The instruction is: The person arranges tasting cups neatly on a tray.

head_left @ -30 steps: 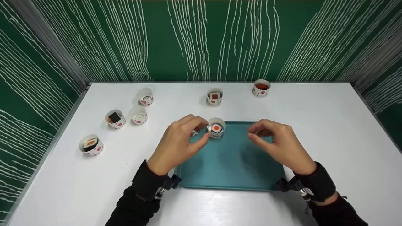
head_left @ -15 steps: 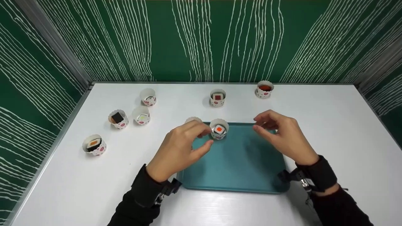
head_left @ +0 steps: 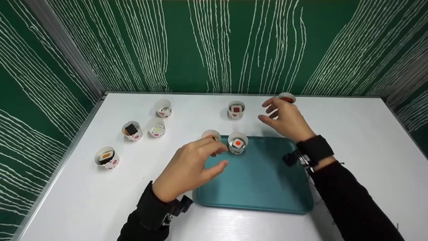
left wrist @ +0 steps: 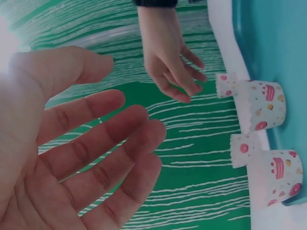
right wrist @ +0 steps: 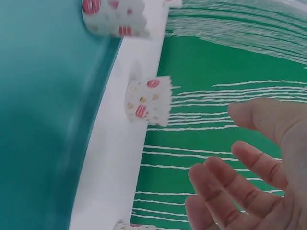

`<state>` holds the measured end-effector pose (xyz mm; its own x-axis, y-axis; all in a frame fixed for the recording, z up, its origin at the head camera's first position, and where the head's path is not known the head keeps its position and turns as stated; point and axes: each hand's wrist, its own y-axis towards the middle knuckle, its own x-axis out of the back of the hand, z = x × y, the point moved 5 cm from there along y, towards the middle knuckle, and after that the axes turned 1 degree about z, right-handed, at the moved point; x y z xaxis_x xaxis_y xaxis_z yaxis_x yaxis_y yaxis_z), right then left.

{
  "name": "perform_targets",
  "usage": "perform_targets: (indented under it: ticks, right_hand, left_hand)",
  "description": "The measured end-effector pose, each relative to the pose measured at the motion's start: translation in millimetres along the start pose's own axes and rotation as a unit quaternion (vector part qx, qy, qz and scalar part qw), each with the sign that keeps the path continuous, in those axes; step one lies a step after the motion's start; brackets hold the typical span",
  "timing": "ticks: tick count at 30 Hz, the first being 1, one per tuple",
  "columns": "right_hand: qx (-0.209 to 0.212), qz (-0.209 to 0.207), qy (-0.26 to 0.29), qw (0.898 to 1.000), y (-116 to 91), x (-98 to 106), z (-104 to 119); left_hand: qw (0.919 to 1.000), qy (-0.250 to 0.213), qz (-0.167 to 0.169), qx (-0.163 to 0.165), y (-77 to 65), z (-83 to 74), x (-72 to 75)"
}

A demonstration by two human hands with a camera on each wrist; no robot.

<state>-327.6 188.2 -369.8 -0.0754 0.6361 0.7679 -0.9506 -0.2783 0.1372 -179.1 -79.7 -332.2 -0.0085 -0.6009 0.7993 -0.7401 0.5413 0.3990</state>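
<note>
My left hand (head_left: 189,164) hovers over the left side of the teal tray (head_left: 260,182), fingers loosely bent and holding nothing. Just beyond its fingertips, a paper cup with an orange-centred sushi piece (head_left: 237,145) stands on the tray. Another paper cup (head_left: 210,134) is partly hidden behind that hand. My right hand (head_left: 286,120) is raised past the tray's back edge, empty, with thumb and fingers apart. It partly covers a paper cup with red-orange contents (head_left: 287,97) at the back. Left of its fingertips stands a cup holding a red-centred sushi piece (head_left: 236,110).
On the left of the white table (head_left: 150,197) stand several patterned paper cups: one with a black-topped piece (head_left: 132,130), one with an orange-topped piece (head_left: 107,158), one with pale yellow contents (head_left: 156,128), and one farther back (head_left: 163,108). A green, white-streaked wall (head_left: 187,77) closes the back.
My right hand has moved from over the tray's right side forward to the back of the table. My left hand has stayed nearly in place. The head view has shifted slightly.
</note>
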Motion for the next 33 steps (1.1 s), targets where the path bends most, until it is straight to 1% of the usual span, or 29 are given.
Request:
perform_targets:
  ticks: [5,8,12,16,21,26,29,33]
  right_hand:
    - [-0.015,0.011,-0.032,0.999,26,-15,-2]
    - [-0.018,0.013,-0.049,0.999,41,-27,-1]
    - [-0.024,0.027,-0.067,0.997,56,-42,1]
    - [-0.044,0.044,-0.078,0.995,65,-51,5]
    - [-0.065,0.058,-0.085,0.993,71,-58,9]
    - [-0.085,0.074,-0.094,0.989,79,-64,7]
    - [-0.089,0.087,-0.099,0.987,85,-69,6]
    - [-0.084,0.090,-0.103,0.987,92,-73,6]
  left_hand:
    - [1.0000,-0.005,0.008,0.003,-2.5,0.2,1.3]
    - [1.0000,-0.006,0.005,0.000,-4.3,1.4,2.6]
    - [1.0000,-0.009,0.002,-0.002,-4.8,3.4,3.1]
    - [1.0000,-0.009,0.001,0.001,-4.9,4.9,4.7]
    - [1.0000,-0.007,-0.004,0.004,-5.6,6.3,7.7]
    - [1.0000,-0.007,-0.004,0.004,-3.7,7.2,8.7]
    - [1.0000,-0.008,-0.005,0.003,-2.7,7.9,9.5]
    - [0.9999,-0.007,-0.010,0.003,-1.9,9.9,11.2]
